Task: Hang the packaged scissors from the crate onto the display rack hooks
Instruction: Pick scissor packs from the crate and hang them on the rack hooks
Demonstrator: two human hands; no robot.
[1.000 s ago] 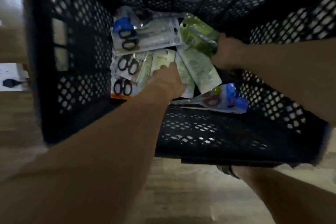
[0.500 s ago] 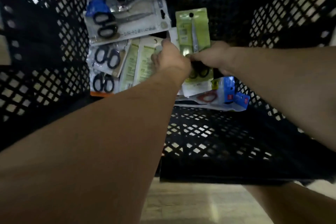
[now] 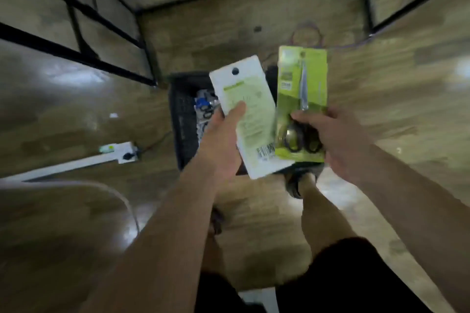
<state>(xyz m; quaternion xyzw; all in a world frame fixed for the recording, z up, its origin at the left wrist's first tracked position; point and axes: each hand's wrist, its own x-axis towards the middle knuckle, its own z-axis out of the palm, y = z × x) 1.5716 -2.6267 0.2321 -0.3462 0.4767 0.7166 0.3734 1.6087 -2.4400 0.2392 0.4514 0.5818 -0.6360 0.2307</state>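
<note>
Packaged scissors are what we hold, one pack in each hand, above a wide wood-grain plank floor that fills most of the view. Across the top we see a black metal-bar frame, blurred, standing on that floor; whether it carries hooks we cannot tell. Below our hands a black perforated plastic crate sits on the floor, and inside it we make out more packs, one with a blue handle. At the crate's near edge a foot in a dark sandal shows, and dark shorts cover the bottom of the frame. To the left a white power strip lies on the floor with a cord running from it. Our left hand grips a white card pack shown back-side up, thumb pressed across its green-printed panel, a round hang hole at its top and a barcode near its lower edge. Our right hand clasps a lime-green card pack with black-handled scissors, face up, fingers wrapped behind and thumb over the handles. The two packs overlap slightly at their inner edges.
</note>
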